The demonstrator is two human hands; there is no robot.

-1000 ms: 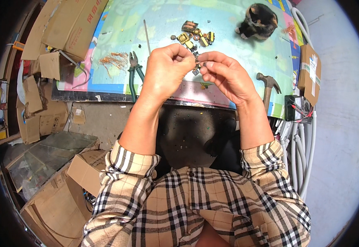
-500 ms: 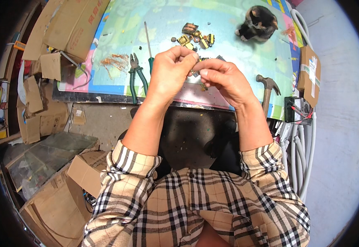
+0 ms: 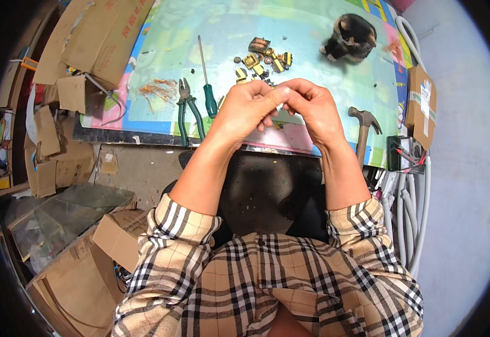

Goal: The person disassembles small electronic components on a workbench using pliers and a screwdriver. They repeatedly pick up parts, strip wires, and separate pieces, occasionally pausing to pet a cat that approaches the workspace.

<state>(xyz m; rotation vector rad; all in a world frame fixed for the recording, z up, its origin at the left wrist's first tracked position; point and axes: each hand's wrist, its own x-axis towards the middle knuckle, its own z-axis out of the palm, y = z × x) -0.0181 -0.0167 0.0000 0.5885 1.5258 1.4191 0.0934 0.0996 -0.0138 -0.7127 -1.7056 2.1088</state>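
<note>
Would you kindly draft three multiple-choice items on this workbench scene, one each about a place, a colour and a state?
1. Where does the hammer lie?
A. at the mat's right edge, beside the right hand
B. on the cardboard boxes
C. next to the cat

2. What colour is the screwdriver handle?
A. red
B. green
C. yellow

3. How are the hands placed?
A. flat on the mat
B. far apart
C. raised together, fingertips meeting

Answers: 1 A, the hammer rests near the right hand on the mat edge. 2 B, the handle beside the pliers is green. 3 C, the left hand and right hand touch at the fingertips; anything pinched there is hidden.
</note>
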